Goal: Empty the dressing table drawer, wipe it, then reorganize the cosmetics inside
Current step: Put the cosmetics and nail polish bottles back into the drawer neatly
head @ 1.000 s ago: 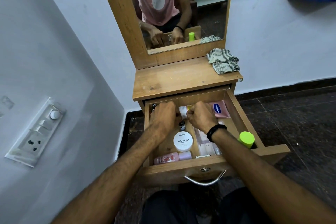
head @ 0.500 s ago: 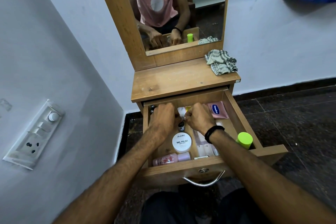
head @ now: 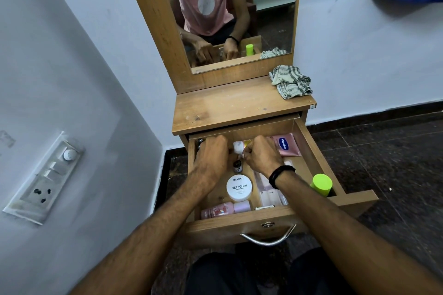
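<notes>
The drawer of the dressing table stands pulled out, cosmetics in it, and both hands reach into its back half. Taking the round white jar marked "nail polish" as the fixed mark: the left hand lies behind the jar and to its left, knuckles up, fingers curled down out of sight, so whether it holds anything cannot be told. The right hand lies behind the jar and to its right, fingers curled round the end of a white-capped tube. A black wristband sits on that wrist, just right of the jar.

Directly behind the jar, between the two hands, stands a small dark bottle. In front of the jar a pink bottle lies on its side along the drawer's front wall. To the jar's right, under the right forearm, lies a row of pale tubes. Farther right a lime-green cap stands at the drawer's right wall. Behind and right of the jar, past the right hand, a pink Vaseline tube lies flat.

Well behind the jar, on the table top, a crumpled checked cloth rests at the right edge, beside the mirror.
</notes>
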